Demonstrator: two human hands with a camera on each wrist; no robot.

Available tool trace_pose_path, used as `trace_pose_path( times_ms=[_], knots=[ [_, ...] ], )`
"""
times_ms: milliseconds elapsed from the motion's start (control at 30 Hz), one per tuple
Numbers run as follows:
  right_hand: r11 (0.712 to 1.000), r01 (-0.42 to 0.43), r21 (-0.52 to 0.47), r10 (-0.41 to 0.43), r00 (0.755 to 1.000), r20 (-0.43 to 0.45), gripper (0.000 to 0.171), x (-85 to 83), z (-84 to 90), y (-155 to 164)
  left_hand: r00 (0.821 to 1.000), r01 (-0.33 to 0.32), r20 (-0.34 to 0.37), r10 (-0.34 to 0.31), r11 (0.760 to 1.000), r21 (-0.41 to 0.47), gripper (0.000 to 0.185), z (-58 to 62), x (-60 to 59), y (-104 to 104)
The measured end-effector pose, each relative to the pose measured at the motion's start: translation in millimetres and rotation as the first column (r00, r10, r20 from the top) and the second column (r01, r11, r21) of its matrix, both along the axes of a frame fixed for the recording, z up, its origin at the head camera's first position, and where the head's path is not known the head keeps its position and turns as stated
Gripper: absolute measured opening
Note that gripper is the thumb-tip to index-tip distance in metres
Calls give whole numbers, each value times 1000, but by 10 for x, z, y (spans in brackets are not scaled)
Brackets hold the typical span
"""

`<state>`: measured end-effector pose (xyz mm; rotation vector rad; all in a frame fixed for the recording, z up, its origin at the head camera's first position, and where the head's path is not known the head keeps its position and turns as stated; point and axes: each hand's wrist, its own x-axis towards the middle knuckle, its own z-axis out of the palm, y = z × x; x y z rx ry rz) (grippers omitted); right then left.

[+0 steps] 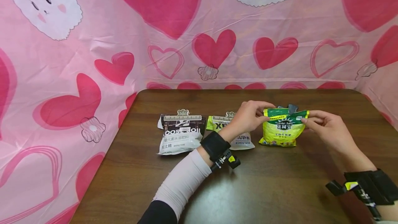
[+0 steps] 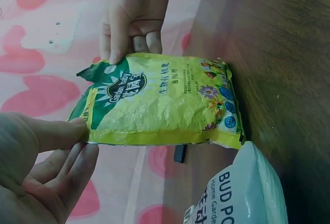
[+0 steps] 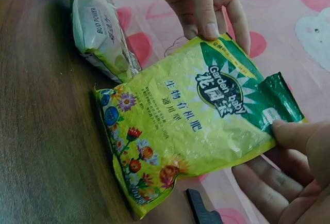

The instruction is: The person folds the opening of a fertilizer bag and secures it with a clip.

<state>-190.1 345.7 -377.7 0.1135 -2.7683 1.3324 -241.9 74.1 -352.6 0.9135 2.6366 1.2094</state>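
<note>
A yellow and green fertilizer bag (image 1: 281,134) stands upright on the table at the right of the row, its printed front facing me. My left hand (image 1: 247,117) pinches its upper left edge between thumb and fingers. On the opposite upper edge, my right hand (image 1: 331,130) pinches it the same way. Both wrist views show the bag's top edge uneven, with a green corner (image 3: 281,97) sticking up. A dark clip (image 1: 292,108) shows behind the bag, partly hidden by it; in the right wrist view a black piece (image 3: 201,208) lies beyond its lower edge.
Left of the bag lies a white and lime bag (image 1: 244,142) with a clip on top, partly covered by my left forearm. Farther left is a black and white bag (image 1: 181,137) with a similar clip. A pink heart-printed cloth (image 1: 242,20) hangs behind the wooden table (image 1: 248,189).
</note>
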Motion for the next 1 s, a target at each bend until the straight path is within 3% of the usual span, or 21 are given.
trace_pose_path(
  times_ms=[333, 633, 733, 867, 1000],
  knots=[
    [990, -46, -130, 35, 996, -86, 24, 36, -78, -6, 998, 60, -30, -59, 997, 43, 42, -42, 27, -45],
    [985, -1, -171, -21, 992, -124, 18, 64, -131, -32, 996, 65, -70, -62, 997, 37, 41, -104, 27, -60],
    [962, -27, -270, -14, 989, -147, 9, 78, -150, -37, 995, 77, -71, -75, 997, 29, 43, -109, 40, -60],
    [915, -75, -395, -3, 982, -191, 15, 100, -162, -35, 991, 110, -77, -107, 993, 37, 46, -115, 49, -57],
    [951, -52, -304, -18, 974, -224, 10, 115, -162, -20, 988, 122, -100, -116, 990, 65, 42, -128, 47, -60]
  ],
)
